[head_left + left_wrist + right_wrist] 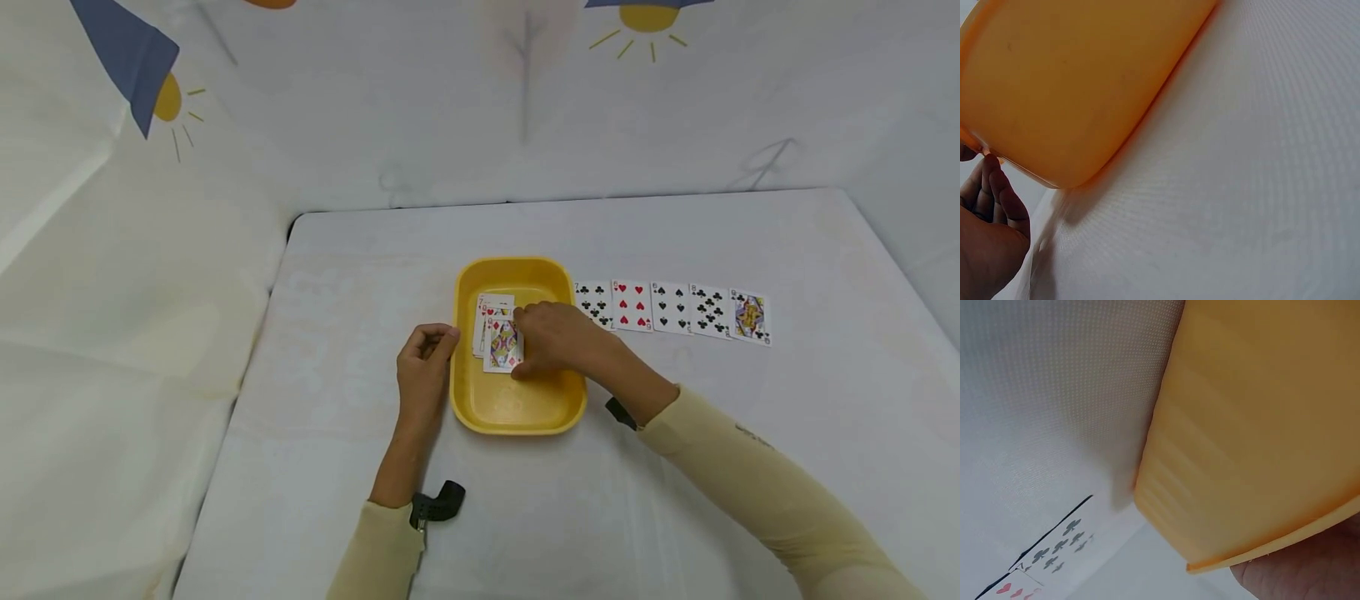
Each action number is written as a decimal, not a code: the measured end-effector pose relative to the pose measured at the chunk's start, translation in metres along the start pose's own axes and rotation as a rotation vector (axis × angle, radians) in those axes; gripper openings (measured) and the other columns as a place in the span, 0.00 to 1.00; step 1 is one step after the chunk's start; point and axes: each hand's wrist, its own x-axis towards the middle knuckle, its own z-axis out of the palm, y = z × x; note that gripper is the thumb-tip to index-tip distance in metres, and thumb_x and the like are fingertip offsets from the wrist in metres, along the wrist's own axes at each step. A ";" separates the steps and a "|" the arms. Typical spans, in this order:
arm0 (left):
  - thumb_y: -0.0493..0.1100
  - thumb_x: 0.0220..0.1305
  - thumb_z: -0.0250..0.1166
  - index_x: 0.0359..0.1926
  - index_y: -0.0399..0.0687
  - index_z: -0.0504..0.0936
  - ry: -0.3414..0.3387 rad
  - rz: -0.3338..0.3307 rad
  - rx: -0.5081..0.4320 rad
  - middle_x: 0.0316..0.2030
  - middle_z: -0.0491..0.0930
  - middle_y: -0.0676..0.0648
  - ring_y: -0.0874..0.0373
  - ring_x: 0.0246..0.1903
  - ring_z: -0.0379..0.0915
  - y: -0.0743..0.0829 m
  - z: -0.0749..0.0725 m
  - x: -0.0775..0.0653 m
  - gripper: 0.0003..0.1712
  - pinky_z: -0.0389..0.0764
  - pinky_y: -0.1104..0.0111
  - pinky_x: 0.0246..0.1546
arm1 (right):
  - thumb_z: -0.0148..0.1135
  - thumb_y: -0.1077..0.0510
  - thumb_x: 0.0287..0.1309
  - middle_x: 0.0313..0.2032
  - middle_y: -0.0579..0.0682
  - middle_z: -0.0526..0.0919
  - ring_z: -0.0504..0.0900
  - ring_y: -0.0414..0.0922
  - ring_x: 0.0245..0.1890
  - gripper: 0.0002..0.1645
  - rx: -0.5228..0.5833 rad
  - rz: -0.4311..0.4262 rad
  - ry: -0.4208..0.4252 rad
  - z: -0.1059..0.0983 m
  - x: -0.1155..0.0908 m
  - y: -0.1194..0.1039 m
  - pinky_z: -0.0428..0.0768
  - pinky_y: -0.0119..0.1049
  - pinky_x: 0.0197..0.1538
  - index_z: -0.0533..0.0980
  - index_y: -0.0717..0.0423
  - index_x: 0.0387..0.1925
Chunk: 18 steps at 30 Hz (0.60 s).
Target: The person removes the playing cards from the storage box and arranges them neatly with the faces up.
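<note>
The left hand [424,367] pinches the yellow tray [517,408] at its rim, presumably steadying it, while the right hand [553,337] grips a face card [502,346] by its edges over other cards [489,299] inside.

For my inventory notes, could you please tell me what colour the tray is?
The tray is yellow, clearest in the head view.

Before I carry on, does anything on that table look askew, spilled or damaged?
I see no spill or damage. Two things are slightly askew: the cards inside the yellow tray overlap unevenly instead of squaring up, and the row of five cards slants, its rightmost card lowest.
</note>
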 end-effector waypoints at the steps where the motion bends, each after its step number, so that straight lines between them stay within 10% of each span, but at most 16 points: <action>1: 0.42 0.68 0.66 0.45 0.38 0.80 -0.001 0.000 0.002 0.40 0.78 0.46 0.57 0.40 0.74 0.000 0.000 0.000 0.11 0.77 0.72 0.44 | 0.78 0.35 0.45 0.35 0.50 0.77 0.73 0.47 0.34 0.47 0.007 -0.005 0.009 0.000 -0.001 0.001 0.76 0.37 0.40 0.74 0.64 0.55; 18: 0.41 0.69 0.65 0.46 0.37 0.80 -0.005 0.000 0.002 0.41 0.78 0.44 0.56 0.42 0.74 -0.001 0.001 -0.001 0.12 0.77 0.71 0.45 | 0.75 0.34 0.48 0.52 0.57 0.80 0.77 0.49 0.45 0.57 0.006 -0.042 0.053 -0.015 -0.019 0.006 0.79 0.44 0.55 0.68 0.66 0.67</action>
